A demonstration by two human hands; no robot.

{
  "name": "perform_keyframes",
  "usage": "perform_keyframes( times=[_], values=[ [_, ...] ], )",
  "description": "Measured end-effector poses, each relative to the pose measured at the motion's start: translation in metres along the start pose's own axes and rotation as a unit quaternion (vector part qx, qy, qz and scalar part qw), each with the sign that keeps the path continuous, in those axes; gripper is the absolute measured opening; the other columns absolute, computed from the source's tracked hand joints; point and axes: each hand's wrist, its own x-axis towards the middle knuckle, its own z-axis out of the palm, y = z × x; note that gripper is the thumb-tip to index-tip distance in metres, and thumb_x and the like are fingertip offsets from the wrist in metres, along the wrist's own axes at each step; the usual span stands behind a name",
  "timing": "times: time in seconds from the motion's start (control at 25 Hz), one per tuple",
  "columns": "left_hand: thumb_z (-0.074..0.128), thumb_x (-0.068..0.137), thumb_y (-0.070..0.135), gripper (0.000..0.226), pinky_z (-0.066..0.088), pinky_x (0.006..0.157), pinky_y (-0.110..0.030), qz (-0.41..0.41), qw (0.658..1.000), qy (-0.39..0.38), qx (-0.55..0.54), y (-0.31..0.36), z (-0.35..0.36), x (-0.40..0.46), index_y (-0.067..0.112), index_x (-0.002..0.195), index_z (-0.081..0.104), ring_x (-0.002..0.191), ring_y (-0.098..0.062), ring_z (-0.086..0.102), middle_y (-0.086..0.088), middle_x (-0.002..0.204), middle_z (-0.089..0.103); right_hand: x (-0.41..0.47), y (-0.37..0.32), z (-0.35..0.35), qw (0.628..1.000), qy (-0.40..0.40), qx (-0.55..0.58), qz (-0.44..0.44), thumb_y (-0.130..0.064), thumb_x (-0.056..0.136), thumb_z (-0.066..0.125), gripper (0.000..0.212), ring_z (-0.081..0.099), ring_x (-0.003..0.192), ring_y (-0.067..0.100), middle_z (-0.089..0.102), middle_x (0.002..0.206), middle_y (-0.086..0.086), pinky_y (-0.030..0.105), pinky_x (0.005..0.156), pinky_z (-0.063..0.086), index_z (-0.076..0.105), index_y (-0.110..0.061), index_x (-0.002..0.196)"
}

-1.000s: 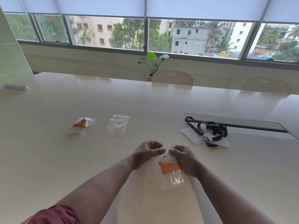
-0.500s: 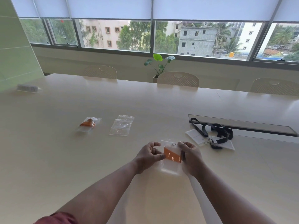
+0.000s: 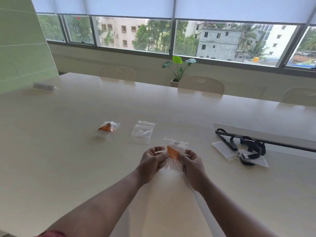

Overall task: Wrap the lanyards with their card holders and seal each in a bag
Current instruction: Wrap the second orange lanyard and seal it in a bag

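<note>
A clear bag [image 3: 173,159] with an orange lanyard and card holder inside is pinched between my left hand [image 3: 152,162] and my right hand [image 3: 191,162], just above the table. Its metal ring shows near the bag's top edge. Another bag [image 3: 106,130] with an orange lanyard lies on the table to the far left. An empty clear bag [image 3: 142,131] lies beside it. Black lanyards [image 3: 246,145] with card holders [image 3: 222,148] lie to the right, untouched.
The long pale table [image 3: 68,151] has a slot cover [image 3: 266,134] at the right. A small clear packet [image 3: 43,86] lies at the far left. Chairs [image 3: 201,85] and a potted plant [image 3: 177,71] stand beyond the far edge under the windows.
The bag went from hanging by its top edge to being turned flat and held lower at its sides. Both hands shifted their grip down along it. The view shifted right.
</note>
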Motion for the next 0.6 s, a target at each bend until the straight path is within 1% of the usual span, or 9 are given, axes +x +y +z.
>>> perform_keyframes(
  times=[0.08,0.12,0.2,0.24,0.28,0.36,0.44,0.52,0.6],
  values=[
    [0.073,0.089,-0.002,0.030,0.045,0.053,-0.023,0.025,0.999,0.028,0.037,0.013,-0.025,0.000,0.004,0.115,0.060,0.054,-0.013,0.051,-0.006,0.074,0.063,0.005,0.011,0.030,1.000,-0.001,0.002,-0.007,-0.001,0.095,0.065,0.012,0.068,0.058,0.015,0.073,0.076,0.010,0.024,0.049,0.053,0.063,-0.001,0.107],
    [0.074,0.089,0.001,0.029,0.047,0.055,-0.023,0.043,0.996,0.045,0.069,0.020,-0.038,0.000,0.006,0.115,0.061,0.056,-0.012,0.055,-0.005,0.077,0.065,0.009,0.016,0.045,1.000,-0.008,-0.001,-0.008,0.000,0.096,0.063,0.012,0.070,0.063,0.018,0.074,0.081,0.013,0.026,0.053,0.056,0.064,-0.002,0.107],
    [0.077,0.089,0.009,0.030,0.053,0.062,-0.026,0.085,0.982,0.084,0.147,0.034,-0.068,0.001,0.010,0.115,0.063,0.067,-0.011,0.063,-0.007,0.084,0.068,0.018,0.029,0.075,0.999,-0.027,-0.021,-0.001,0.004,0.096,0.058,0.019,0.072,0.078,0.027,0.074,0.094,0.020,0.036,0.068,0.060,0.065,-0.004,0.112],
    [0.078,0.089,0.012,0.030,0.055,0.066,-0.029,0.110,0.971,0.109,0.182,0.041,-0.085,0.002,0.011,0.115,0.063,0.072,-0.013,0.065,-0.008,0.086,0.069,0.024,0.037,0.092,0.998,-0.034,-0.049,-0.001,0.005,0.096,0.057,0.023,0.071,0.082,0.029,0.074,0.099,0.021,0.040,0.074,0.058,0.066,-0.007,0.114],
    [0.078,0.089,0.013,0.030,0.057,0.069,-0.032,0.138,0.958,0.133,0.214,0.047,-0.100,0.003,0.012,0.115,0.063,0.074,-0.015,0.067,-0.009,0.088,0.071,0.030,0.044,0.108,0.995,-0.034,-0.090,-0.011,0.004,0.095,0.058,0.027,0.070,0.083,0.027,0.074,0.101,0.020,0.039,0.074,0.056,0.067,-0.011,0.116],
    [0.076,0.090,0.015,0.029,0.059,0.074,-0.033,0.196,0.921,0.179,0.285,0.058,-0.128,0.006,0.014,0.116,0.063,0.076,-0.018,0.069,-0.007,0.087,0.072,0.043,0.059,0.139,0.978,-0.013,-0.203,-0.054,-0.004,0.093,0.062,0.030,0.070,0.078,0.018,0.074,0.095,0.006,0.027,0.066,0.054,0.067,-0.019,0.118],
    [0.075,0.091,0.018,0.029,0.058,0.076,-0.030,0.243,0.879,0.212,0.352,0.067,-0.155,0.010,0.015,0.117,0.063,0.076,-0.013,0.069,0.003,0.084,0.071,0.052,0.071,0.172,0.955,0.013,-0.285,-0.086,-0.012,0.091,0.067,0.040,0.070,0.078,0.011,0.071,0.091,-0.006,0.024,0.067,0.056,0.060,-0.025,0.129],
    [0.074,0.091,0.021,0.030,0.054,0.079,-0.028,0.273,0.843,0.229,0.403,0.077,-0.178,0.015,0.014,0.118,0.063,0.082,-0.012,0.069,0.011,0.085,0.070,0.060,0.082,0.199,0.942,0.035,-0.316,-0.105,-0.017,0.091,0.071,0.061,0.068,0.079,0.004,0.067,0.092,-0.010,0.026,0.075,0.058,0.046,-0.027,0.145],
    [0.074,0.091,0.022,0.027,0.053,0.084,-0.033,0.298,0.809,0.239,0.446,0.086,-0.199,0.022,0.013,0.115,0.064,0.090,-0.015,0.069,0.014,0.089,0.068,0.068,0.092,0.221,0.935,0.037,-0.323,-0.139,-0.016,0.091,0.071,0.065,0.067,0.077,-0.001,0.064,0.096,-0.014,0.013,0.069,0.053,0.040,-0.030,0.146]
  ],
)
